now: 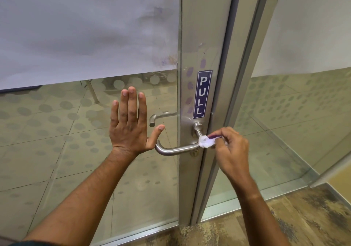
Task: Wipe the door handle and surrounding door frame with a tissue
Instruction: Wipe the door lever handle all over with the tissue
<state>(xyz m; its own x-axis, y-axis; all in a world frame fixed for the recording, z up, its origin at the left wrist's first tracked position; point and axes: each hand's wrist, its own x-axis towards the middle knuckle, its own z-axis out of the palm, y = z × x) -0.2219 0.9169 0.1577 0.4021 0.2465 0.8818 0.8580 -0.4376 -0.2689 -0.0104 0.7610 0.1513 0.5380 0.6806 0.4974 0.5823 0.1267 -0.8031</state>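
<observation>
Just above the steel lever door handle [176, 150], a blue sticker [202, 94] on the metal door frame [205, 37] reads "PULL" in white. The right hand [230, 151] pinches a crumpled white tissue [206, 141] against the handle's neck. Left of the handle, the left hand [129, 126] lies flat on the glass door [76, 151], fingers straight and slightly spread.

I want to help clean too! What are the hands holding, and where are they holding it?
The right hand pinches a small wadded tissue at its right end, against the door handle. The left hand holds nothing, fingers straight.

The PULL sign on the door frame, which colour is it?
The PULL sign is dark blue with white letters, seen in the head view.
</observation>
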